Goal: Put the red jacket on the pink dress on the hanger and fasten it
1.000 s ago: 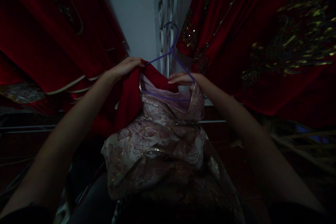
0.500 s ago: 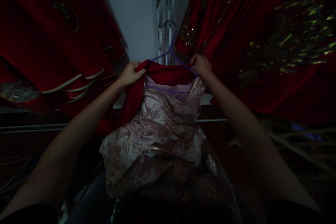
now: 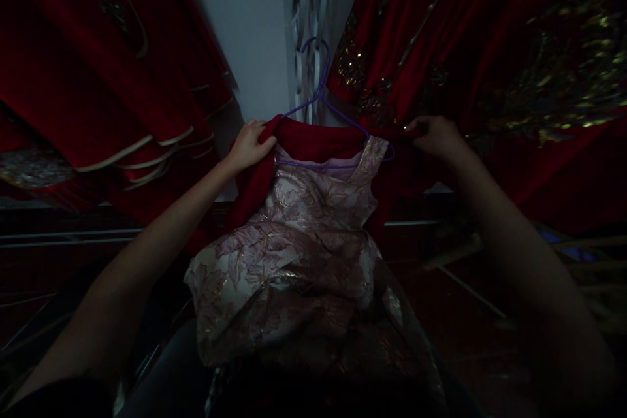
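A pale pink floral brocade dress [image 3: 313,215] hangs in front of me on a purple hanger [image 3: 322,81]. Behind its neckline runs a red cloth [image 3: 313,138], draped at the shoulders. Beside the dress's left strap, my left hand [image 3: 252,144] is closed on the red cloth, thumb on top. Out to the right, my right hand [image 3: 435,134] pinches the cloth's other side and holds it stretched away from the hanger. The right dress strap [image 3: 375,151] lies over the hanger's arm. Much of the cloth is hidden behind the dress.
The hanger hooks onto a pale scrolled metal rack [image 3: 313,13] against a light wall [image 3: 245,32]. Red garments with light trim [image 3: 122,91] hang at the left. Red garments with gold sequins [image 3: 573,59] hang at the right. The lower area is very dark.
My right hand has moved right, away from the dress strap, drawing the red cloth out with it. The hanger's right end now shows. My left hand has shifted slightly right.
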Demonstrator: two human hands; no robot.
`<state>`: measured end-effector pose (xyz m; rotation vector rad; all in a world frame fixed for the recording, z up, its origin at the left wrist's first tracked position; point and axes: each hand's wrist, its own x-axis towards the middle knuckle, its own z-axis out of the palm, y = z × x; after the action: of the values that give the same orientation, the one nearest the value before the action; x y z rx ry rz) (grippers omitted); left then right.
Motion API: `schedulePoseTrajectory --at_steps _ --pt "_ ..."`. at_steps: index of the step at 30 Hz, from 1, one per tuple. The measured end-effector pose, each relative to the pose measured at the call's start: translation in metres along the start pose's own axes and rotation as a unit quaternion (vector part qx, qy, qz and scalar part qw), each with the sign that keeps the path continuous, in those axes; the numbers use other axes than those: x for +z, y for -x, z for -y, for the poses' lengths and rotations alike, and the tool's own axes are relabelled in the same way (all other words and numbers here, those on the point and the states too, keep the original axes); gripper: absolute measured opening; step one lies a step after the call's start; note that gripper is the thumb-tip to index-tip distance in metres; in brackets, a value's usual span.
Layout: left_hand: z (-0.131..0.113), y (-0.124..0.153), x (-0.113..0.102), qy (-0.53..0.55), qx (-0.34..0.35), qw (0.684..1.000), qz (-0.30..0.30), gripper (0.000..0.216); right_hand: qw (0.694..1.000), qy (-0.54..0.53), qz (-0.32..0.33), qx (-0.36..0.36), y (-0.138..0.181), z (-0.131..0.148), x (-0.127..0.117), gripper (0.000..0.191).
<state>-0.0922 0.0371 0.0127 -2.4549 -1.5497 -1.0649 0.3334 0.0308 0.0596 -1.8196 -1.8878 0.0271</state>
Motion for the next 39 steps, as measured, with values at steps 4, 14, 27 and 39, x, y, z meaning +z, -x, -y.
schedulePoseTrajectory --at_steps 4,14,27,39 --pt "-0.004 0.001 0.004 -0.009 -0.004 1.000 -0.005 0.016 0.999 0.001 -0.007 -0.036 0.036 0.010 -0.010 0.034" --pt "-0.004 0.002 0.008 0.002 -0.004 1.000 -0.014 0.015 0.995 0.095 -0.023 -0.014 0.052 -0.012 -0.021 0.029" --pt "-0.016 0.008 0.021 -0.004 -0.017 0.999 -0.038 0.015 0.961 -0.241 -0.057 0.119 0.049 0.034 0.036 0.018" --pt "-0.019 0.015 0.026 -0.023 -0.047 0.997 -0.059 0.020 0.934 -0.348 0.003 -0.080 0.100 0.163 0.137 0.007"
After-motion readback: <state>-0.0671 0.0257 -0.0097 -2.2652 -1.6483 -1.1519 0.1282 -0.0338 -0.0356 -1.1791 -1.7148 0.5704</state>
